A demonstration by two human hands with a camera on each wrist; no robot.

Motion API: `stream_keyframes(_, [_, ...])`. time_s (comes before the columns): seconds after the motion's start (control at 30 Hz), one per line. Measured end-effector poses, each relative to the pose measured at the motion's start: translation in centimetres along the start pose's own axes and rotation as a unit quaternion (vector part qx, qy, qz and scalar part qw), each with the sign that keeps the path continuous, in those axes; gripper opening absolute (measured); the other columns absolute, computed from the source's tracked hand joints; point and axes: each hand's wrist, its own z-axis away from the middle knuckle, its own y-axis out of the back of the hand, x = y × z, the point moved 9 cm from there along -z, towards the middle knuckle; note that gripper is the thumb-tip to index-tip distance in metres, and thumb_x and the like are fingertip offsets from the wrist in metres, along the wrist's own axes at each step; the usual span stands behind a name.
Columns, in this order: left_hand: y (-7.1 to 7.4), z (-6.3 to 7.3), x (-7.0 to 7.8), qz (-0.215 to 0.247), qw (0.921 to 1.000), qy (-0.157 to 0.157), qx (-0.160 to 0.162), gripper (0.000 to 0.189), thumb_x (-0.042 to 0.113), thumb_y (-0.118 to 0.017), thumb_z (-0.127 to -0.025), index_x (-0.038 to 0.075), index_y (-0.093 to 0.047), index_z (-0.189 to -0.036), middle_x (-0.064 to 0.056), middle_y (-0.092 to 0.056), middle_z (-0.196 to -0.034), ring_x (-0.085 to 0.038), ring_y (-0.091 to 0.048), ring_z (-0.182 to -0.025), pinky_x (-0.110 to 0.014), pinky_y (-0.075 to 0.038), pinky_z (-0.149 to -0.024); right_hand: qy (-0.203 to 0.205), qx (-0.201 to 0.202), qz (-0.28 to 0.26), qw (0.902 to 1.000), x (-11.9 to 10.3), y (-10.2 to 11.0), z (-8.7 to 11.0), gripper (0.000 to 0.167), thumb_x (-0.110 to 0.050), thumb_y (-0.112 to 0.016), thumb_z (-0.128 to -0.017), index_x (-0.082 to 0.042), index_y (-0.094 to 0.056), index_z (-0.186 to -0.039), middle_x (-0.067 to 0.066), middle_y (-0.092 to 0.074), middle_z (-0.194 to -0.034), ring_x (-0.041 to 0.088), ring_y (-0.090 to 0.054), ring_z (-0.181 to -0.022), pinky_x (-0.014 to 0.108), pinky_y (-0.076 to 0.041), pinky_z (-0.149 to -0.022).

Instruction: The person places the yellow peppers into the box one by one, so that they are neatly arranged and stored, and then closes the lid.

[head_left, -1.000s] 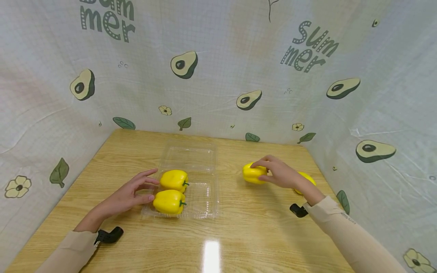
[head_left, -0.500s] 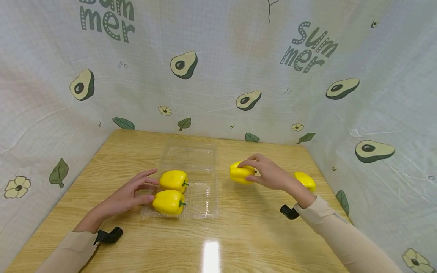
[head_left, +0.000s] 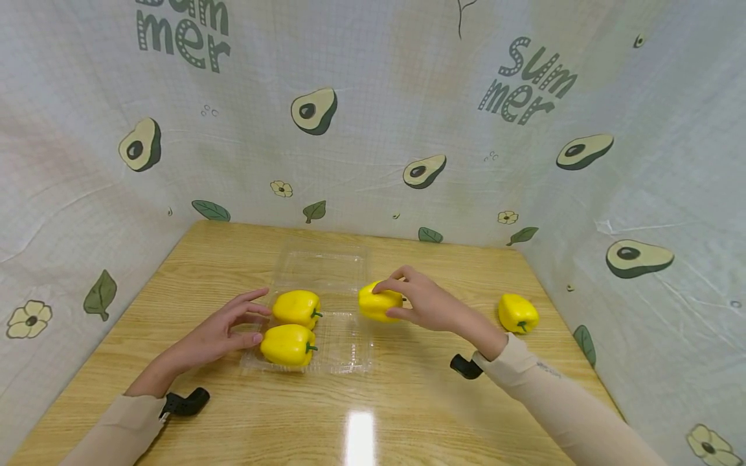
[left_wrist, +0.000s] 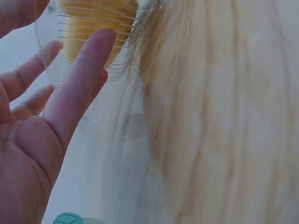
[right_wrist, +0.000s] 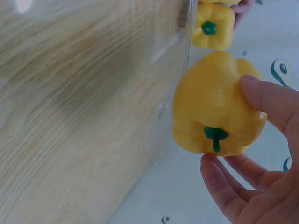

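We have two peppers (head_left: 296, 307) (head_left: 285, 345) in the container (head_left: 337, 343), a third (head_left: 374, 303) held by our right hand (head_left: 428, 303), a fourth (head_left: 517, 312) outside, our left hand (head_left: 217, 334) loosely spread.

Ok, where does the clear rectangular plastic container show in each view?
Head: the clear rectangular plastic container lies left of centre, open.
Left wrist: upper left, its ridged wall.
Right wrist: upper part, its rim right of centre.
Shared landmark: brown wooden tabletop.
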Motion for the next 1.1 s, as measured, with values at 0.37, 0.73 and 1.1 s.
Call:
stream_keyframes(0.37, [-0.1,0.1,0.2,-0.003,1.0000,-0.009,0.000,0.045,0.017,-0.072,-0.103,0.012,-0.059,-0.146,-0.018,-0.025,-0.171,-0.048,-0.056,-0.135,-0.022,-0.053,-0.098,0.033,-0.009,0.008,0.9994,-2.9,-1.5,-2.3,0.042,-0.021,-0.082,-0.096,-0.018,-0.067,-0.136,0.015,-0.057,-0.129,0.023,-0.057,-0.101,0.032,-0.052,-0.082])
stream_keyframes(0.73, [-0.1,0.2,0.4,0.001,0.9999,-0.014,-0.003,0.041,0.016,-0.072,-0.104,0.014,-0.061,-0.143,-0.019,-0.022,-0.172,-0.049,-0.055,-0.135,-0.021,-0.053,-0.096,0.035,-0.028,0.030,0.9985,-4.2,-2.6,-3.9,0.041,-0.022,-0.081,-0.098,-0.019,-0.068,-0.137,0.016,-0.057,-0.129,0.026,-0.056,-0.104,0.037,-0.052,-0.086])
stream_keyframes(1.1, [-0.2,0.2,0.2,0.001,1.0000,-0.007,-0.003,0.041,0.018,-0.072,-0.104,0.015,-0.061,-0.143,-0.017,-0.021,-0.173,-0.049,-0.055,-0.136,-0.022,-0.053,-0.097,0.003,-0.046,0.028,0.9985,-4.2,-4.0,-4.8,0.042,-0.023,-0.079,-0.099,-0.023,-0.067,-0.139,0.014,-0.055,-0.130,0.027,-0.054,-0.104,0.037,-0.050,-0.085])
